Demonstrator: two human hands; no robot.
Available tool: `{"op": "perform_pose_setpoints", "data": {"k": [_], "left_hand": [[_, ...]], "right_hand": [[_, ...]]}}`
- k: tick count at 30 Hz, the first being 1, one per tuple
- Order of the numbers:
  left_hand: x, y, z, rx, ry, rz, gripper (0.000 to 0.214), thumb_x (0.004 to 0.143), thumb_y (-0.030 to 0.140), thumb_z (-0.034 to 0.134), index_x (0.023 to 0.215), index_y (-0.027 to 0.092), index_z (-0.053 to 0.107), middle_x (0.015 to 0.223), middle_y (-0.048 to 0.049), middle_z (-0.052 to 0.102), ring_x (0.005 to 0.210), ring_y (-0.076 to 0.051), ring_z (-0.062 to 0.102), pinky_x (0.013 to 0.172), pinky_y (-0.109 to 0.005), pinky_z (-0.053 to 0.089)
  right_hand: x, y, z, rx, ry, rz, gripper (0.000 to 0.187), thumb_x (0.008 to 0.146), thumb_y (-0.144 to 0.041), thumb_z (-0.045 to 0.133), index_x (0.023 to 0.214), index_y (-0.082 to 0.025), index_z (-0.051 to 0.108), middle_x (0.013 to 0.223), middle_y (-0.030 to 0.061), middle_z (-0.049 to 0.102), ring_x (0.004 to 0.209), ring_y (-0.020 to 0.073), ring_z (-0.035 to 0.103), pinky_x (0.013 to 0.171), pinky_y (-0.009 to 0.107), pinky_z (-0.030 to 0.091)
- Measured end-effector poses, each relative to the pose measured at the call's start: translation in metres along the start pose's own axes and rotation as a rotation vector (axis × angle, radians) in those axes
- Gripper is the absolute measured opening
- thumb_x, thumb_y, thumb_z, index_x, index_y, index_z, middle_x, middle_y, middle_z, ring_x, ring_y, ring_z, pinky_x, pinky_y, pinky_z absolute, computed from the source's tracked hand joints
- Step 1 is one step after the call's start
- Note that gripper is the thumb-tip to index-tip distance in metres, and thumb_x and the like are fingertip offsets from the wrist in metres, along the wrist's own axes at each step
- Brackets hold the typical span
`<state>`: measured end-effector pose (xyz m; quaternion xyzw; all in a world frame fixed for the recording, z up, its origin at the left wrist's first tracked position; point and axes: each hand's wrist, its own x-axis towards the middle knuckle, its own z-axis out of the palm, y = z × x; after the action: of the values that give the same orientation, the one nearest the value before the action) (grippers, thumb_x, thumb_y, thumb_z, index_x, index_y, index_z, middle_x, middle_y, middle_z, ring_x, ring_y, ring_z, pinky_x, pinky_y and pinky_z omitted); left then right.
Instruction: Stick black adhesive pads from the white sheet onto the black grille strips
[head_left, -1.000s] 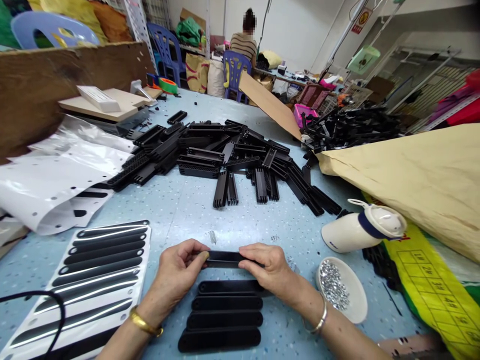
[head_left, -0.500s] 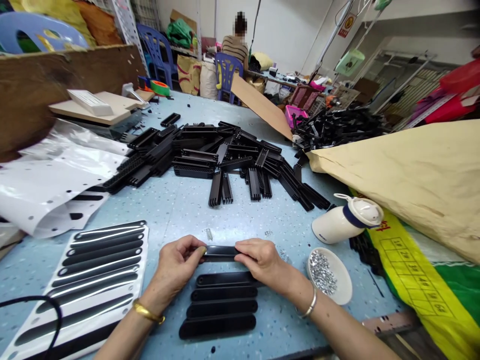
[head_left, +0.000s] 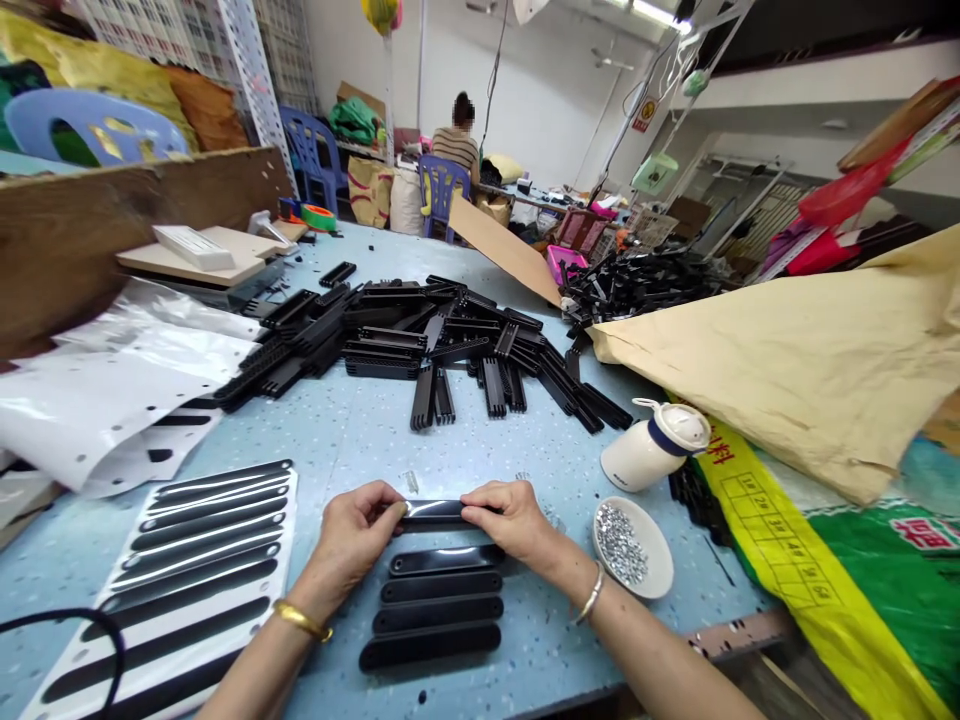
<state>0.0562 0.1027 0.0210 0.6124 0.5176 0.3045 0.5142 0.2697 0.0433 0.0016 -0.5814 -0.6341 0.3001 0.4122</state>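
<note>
A long black strip [head_left: 433, 512] with rounded edges and a glossy top lies crosswise between my hands. My left hand [head_left: 358, 540] pinches its left end between thumb and fingers. At the other end, my right hand [head_left: 514, 515] grips it the same way. Several similar black strips [head_left: 439, 618] lie in a stacked row just below, on the blue table [head_left: 330, 450]. To the left is a white backing sheet [head_left: 289, 535] bearing black elongated stickers [head_left: 214, 525]. Fingers hide both ends of the held strip.
A heap of black slotted plastic pieces [head_left: 390, 345] spreads across the table's middle. On the right stand a white bowl [head_left: 660, 560] of small metal parts and a cream bottle [head_left: 637, 455]. Brown paper [head_left: 787, 350] lies beyond. A person [head_left: 455, 145] sits at the back.
The camera view has tilted up and shifted slightly right. Both hands keep hold of the black strip, and its top now catches more light.
</note>
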Motion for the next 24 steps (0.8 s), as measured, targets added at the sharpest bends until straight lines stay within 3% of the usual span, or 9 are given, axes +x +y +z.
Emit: {"op": "perform_pose_setpoints", "data": {"k": [3,6,8,10,13,15,17,21,24], "left_hand": [[0.001,0.0,0.0,0.03,-0.008,0.019,0.025,0.068,0.042,0.062,0.066,0.017,0.065,0.051,-0.0002,0.064,0.05,-0.016,0.059,0.048,-0.024,0.044],[0.002,0.0,-0.003,0.089,-0.022,0.046,0.026,0.07,0.042,0.06,0.067,0.017,0.066,0.053,-0.0006,0.065,0.051,-0.017,0.06,0.049,-0.025,0.044],[0.001,0.002,-0.006,0.149,-0.016,0.068,0.025,0.07,0.042,0.06,0.069,0.018,0.068,0.052,-0.0006,0.065,0.051,-0.018,0.06,0.05,-0.026,0.043],[-0.002,0.004,-0.008,0.215,0.024,0.091,0.027,0.07,0.042,0.061,0.077,0.018,0.072,0.053,-0.0005,0.064,0.051,-0.019,0.058,0.053,-0.028,0.042],[-0.006,0.01,-0.006,0.395,0.095,0.204,0.039,0.076,0.043,0.057,0.098,0.016,0.073,0.075,-0.0062,0.073,0.054,-0.019,0.058,0.059,-0.031,0.044],[-0.006,0.014,0.0,0.544,0.067,0.299,0.044,0.082,0.044,0.05,0.107,0.014,0.07,0.098,-0.0121,0.075,0.064,-0.022,0.063,0.065,-0.032,0.046],[-0.001,0.017,0.01,0.63,-0.004,0.346,0.044,0.086,0.043,0.047,0.11,0.014,0.069,0.104,-0.0133,0.074,0.076,-0.024,0.066,0.071,-0.032,0.047],[0.016,0.017,0.028,0.695,-0.118,0.356,0.033,0.084,0.046,0.054,0.078,0.02,0.073,0.075,-0.0069,0.073,0.072,-0.023,0.066,0.067,-0.029,0.044],[0.023,0.014,0.029,0.734,-0.182,0.374,0.041,0.087,0.044,0.051,0.058,0.02,0.067,0.063,-0.0061,0.068,0.065,-0.022,0.063,0.062,-0.029,0.041]], "right_hand": [[0.002,-0.002,-0.003,0.015,0.021,0.015,0.016,0.08,-0.022,0.064,0.084,-0.024,0.079,0.081,0.0044,0.078,0.076,0.0209,0.074,0.073,0.033,0.058],[0.005,0.0,-0.018,0.037,0.103,0.07,0.024,0.086,-0.031,0.058,0.095,-0.02,0.077,0.09,0.0075,0.078,0.082,0.0231,0.074,0.073,0.035,0.06],[0.006,0.002,-0.03,0.043,0.175,0.117,0.034,0.089,-0.038,0.053,0.104,-0.016,0.074,0.094,0.0109,0.077,0.083,0.0243,0.075,0.068,0.035,0.061],[0.005,0.004,-0.04,0.033,0.208,0.157,0.037,0.088,-0.042,0.053,0.099,-0.013,0.075,0.085,0.0117,0.078,0.073,0.0243,0.075,0.059,0.033,0.06],[0.0,0.006,-0.042,0.011,0.175,0.199,0.035,0.084,-0.044,0.058,0.081,-0.014,0.076,0.064,0.0074,0.074,0.052,0.021,0.07,0.044,0.027,0.053],[-0.003,0.006,-0.034,-0.004,0.141,0.215,0.036,0.085,-0.042,0.056,0.074,-0.014,0.075,0.055,0.0046,0.07,0.043,0.0182,0.065,0.039,0.024,0.047],[-0.005,0.007,-0.022,-0.031,0.123,0.217,0.035,0.086,-0.04,0.056,0.071,-0.014,0.074,0.051,0.003,0.067,0.04,0.0163,0.062,0.038,0.023,0.044],[-0.004,0.007,-0.006,-0.133,0.106,0.169,0.02,0.079,-0.029,0.067,0.065,-0.016,0.072,0.055,0.002,0.067,0.049,0.0143,0.061,0.049,0.023,0.045],[-0.004,0.005,-0.006,-0.222,0.075,0.112,0.025,0.081,-0.021,0.062,0.057,-0.017,0.067,0.056,0.0008,0.063,0.053,0.0124,0.059,0.055,0.022,0.043]]}}
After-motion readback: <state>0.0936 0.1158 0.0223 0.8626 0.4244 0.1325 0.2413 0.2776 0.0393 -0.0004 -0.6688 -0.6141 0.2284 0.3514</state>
